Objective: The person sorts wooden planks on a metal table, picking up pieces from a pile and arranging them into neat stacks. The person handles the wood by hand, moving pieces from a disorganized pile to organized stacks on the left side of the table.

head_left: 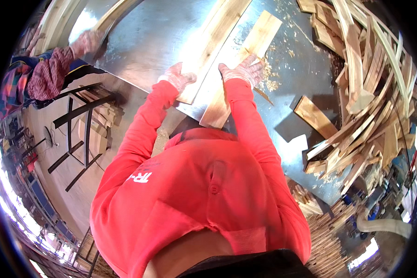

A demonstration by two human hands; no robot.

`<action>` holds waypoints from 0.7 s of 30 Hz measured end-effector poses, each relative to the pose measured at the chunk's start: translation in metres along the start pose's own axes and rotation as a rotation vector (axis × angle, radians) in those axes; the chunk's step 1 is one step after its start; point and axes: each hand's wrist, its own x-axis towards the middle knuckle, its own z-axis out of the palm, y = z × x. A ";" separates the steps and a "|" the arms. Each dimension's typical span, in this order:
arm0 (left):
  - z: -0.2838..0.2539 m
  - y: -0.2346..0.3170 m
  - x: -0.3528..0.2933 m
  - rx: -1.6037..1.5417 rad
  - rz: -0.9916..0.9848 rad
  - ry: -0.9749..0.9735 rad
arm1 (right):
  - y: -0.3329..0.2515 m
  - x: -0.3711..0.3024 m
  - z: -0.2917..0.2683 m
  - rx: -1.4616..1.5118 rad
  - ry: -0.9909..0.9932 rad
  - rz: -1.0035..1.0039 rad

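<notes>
Head view: left hand sits at the near-left edge of the left board, thumb spread from the fingers, seemingly to steady that edge. Right hand lies across the right board, thumb and fingers apart toward opposite edges, likely to control it sideways; can't tell if it's clamped. Both boards lie flat on the metal table, running past the fingers both ways. Shavings just right of the right fingers; offcut pile farther right, presumably parked clear of the hands.
</notes>
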 end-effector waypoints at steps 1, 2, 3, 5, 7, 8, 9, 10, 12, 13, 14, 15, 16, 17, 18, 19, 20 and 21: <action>-0.015 -0.005 -0.006 0.023 -0.001 -0.004 | 0.000 0.004 0.004 0.028 0.014 0.010; -0.029 -0.003 -0.012 0.052 0.001 -0.004 | -0.001 0.010 0.010 0.064 0.028 0.018; -0.036 0.009 -0.023 0.394 0.029 0.097 | -0.007 0.015 0.005 0.098 0.051 0.026; -0.040 0.002 -0.037 0.235 0.102 0.007 | -0.019 0.018 0.000 0.296 -0.032 -0.041; -0.018 0.012 -0.050 0.470 0.082 0.078 | -0.033 0.022 0.013 0.568 -0.062 -0.220; -0.005 0.029 -0.060 0.576 0.029 0.105 | -0.048 0.023 0.022 0.567 -0.126 -0.216; 0.004 0.063 -0.070 0.652 -0.103 0.115 | -0.059 0.026 0.027 0.562 -0.189 -0.208; 0.012 0.050 -0.060 0.513 -0.185 0.182 | -0.068 0.021 0.013 0.609 -0.295 -0.202; 0.002 0.044 -0.049 0.337 -0.068 0.124 | -0.056 0.031 0.016 0.694 -0.288 -0.330; -0.005 0.037 -0.044 0.251 -0.011 0.092 | -0.048 0.035 0.020 0.735 -0.287 -0.393; -0.012 0.011 -0.036 -0.154 0.179 0.069 | -0.044 0.025 0.016 0.868 -0.225 -0.457; -0.024 0.000 -0.027 -0.270 0.180 0.021 | -0.040 0.021 0.019 0.927 -0.237 -0.452; -0.037 -0.010 -0.016 -0.389 0.181 -0.024 | -0.036 0.020 0.025 0.983 -0.252 -0.446; -0.043 -0.014 -0.008 -0.506 0.182 -0.076 | -0.030 0.020 0.032 1.041 -0.261 -0.434; -0.054 0.016 -0.013 -0.650 0.185 -0.110 | -0.026 0.020 0.037 1.007 -0.379 -0.354; -0.059 0.013 -0.009 -0.562 0.154 -0.032 | -0.023 0.016 0.045 1.045 -0.459 -0.350; -0.071 0.007 -0.004 -0.471 0.127 0.050 | -0.022 0.009 0.054 1.086 -0.540 -0.350; -0.082 0.004 -0.003 -0.385 0.091 0.133 | -0.026 -0.002 0.048 1.117 -0.628 -0.347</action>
